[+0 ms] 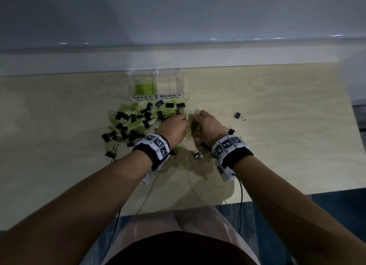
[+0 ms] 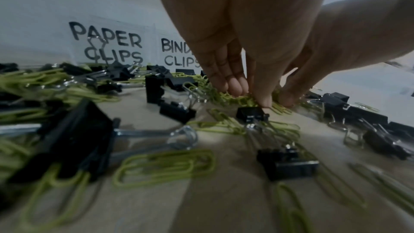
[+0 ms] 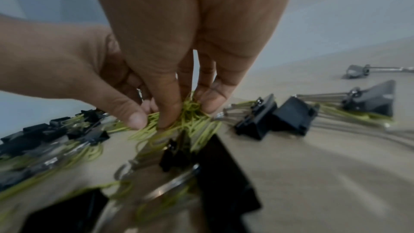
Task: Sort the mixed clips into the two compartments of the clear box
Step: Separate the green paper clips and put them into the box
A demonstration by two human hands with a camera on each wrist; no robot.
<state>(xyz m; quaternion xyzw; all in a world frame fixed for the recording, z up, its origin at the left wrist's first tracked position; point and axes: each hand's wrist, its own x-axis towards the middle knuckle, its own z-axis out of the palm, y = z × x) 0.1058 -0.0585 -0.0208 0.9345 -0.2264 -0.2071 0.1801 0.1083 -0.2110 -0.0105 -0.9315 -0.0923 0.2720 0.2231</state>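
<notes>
Both hands are down on the table, meeting over one bunch of green paper clips. The left hand pinches its side of the bunch, fingertips pressed down into it; the right hand has thumb and fingers curled round the same bunch. The mixed pile of black binder clips and green paper clips lies to the left, in front of the box. Paper clips already sit in its left compartment. One binder clip lies well apart, right.
</notes>
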